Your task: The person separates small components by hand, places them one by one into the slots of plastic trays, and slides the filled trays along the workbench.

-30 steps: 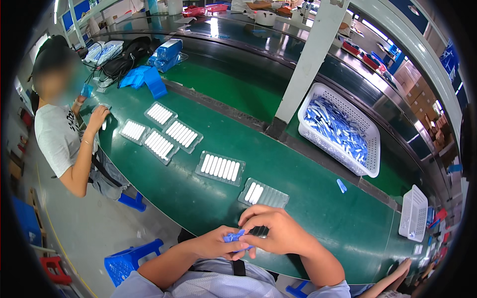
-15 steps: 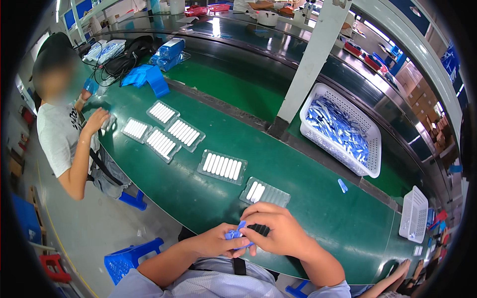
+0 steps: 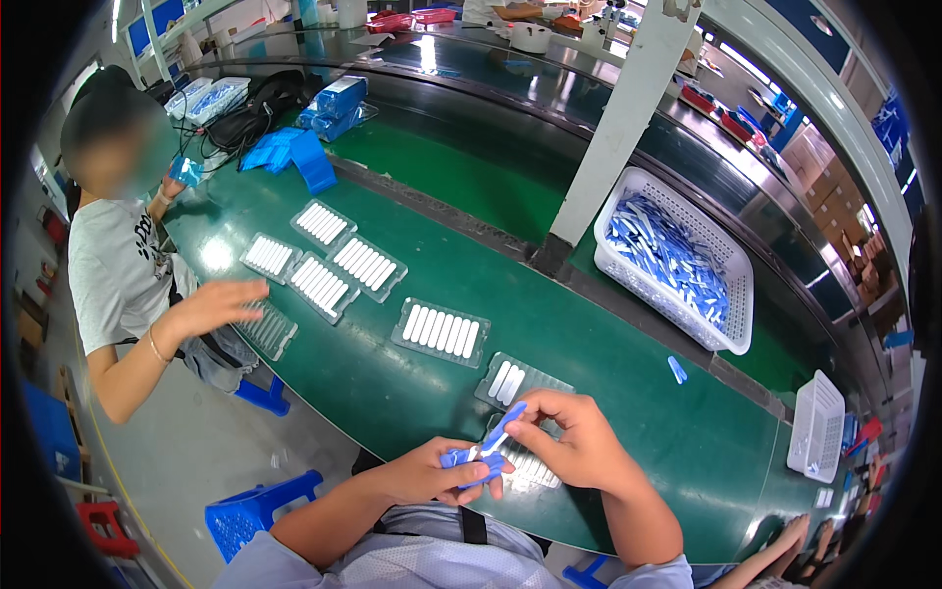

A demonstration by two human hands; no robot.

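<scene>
Item: one slim blue-and-white strip [image 3: 504, 429], held at a slant over the near edge of the table, its lower end at the bundle; whether it is free of it cannot be told.
Right hand [image 3: 574, 444]: thumb and fingers pinching the strip's upper part.
Left hand [image 3: 430, 475]: fingers curled round a small blue-and-white bundle of similar pieces [image 3: 474, 473].
Handling, as judged: a light pinch near the end, a straight pull and a steady left grip should keep neighbouring pieces from spilling.
Beneath the right hand: one clear ribbed plastic tray [image 3: 535, 473], partly hidden.
Just beyond: a clear tray with white rounded bars at its left [image 3: 542, 382].
Farther left: a clear tray with a row of white bars [image 3: 439, 333].
Far right: a white perforated plastic basket [image 3: 677, 328], heaped with blue-and-white pieces.
Underneath: a green table [image 3: 392, 393].
</scene>
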